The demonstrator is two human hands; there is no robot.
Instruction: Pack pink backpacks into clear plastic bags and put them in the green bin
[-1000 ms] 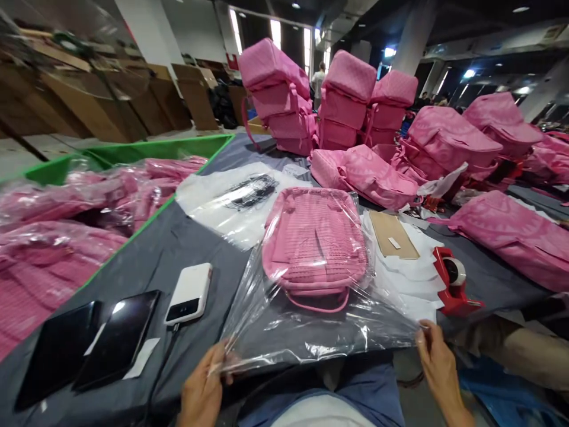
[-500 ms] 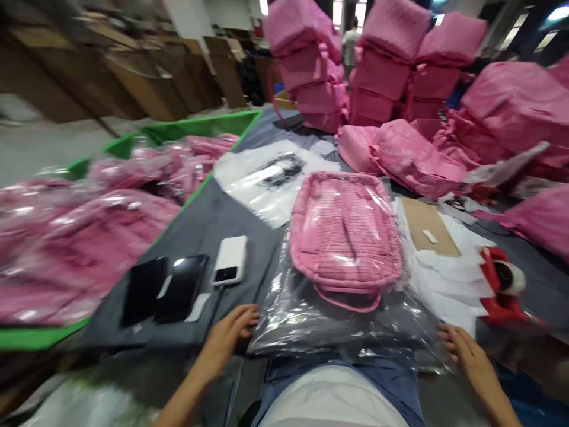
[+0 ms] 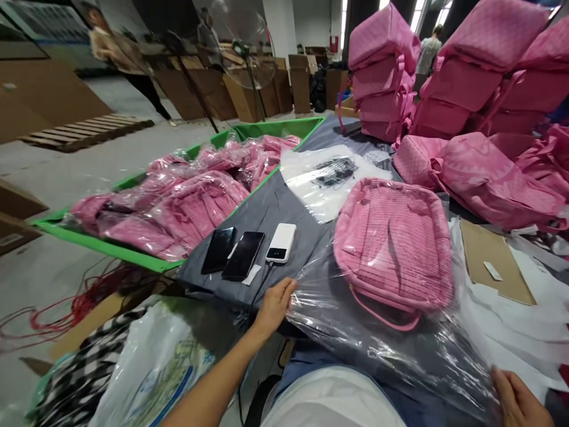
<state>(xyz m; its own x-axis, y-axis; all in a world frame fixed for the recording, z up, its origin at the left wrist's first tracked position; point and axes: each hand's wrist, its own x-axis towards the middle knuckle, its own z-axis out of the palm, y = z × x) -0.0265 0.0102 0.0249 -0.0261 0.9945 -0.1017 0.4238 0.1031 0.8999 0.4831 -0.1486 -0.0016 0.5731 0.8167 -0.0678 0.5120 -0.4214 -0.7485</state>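
Observation:
A pink backpack (image 3: 393,243) lies inside a clear plastic bag (image 3: 355,323) on the dark-covered table. Its handle loop points toward me. My left hand (image 3: 274,303) pinches the left corner of the bag's near edge. At the lower right, my right hand (image 3: 518,397) grips the opposite corner. Between both hands the plastic is stretched in taut, shiny folds. Close beyond my left hand lie a white power bank (image 3: 281,242) with a cable and two dark phones, one of them a black phone (image 3: 243,255).
A green-edged bin (image 3: 111,252) full of wrapped pink bags stands left of the table. Stacked pink backpacks (image 3: 386,89) rise at the back. White sheets and a cardboard piece (image 3: 491,261) lie right. A person (image 3: 122,53) is far left.
The view has swung left, bringing more of the bin and floor into sight. The bag's near edge is now pulled tauter between my hands.

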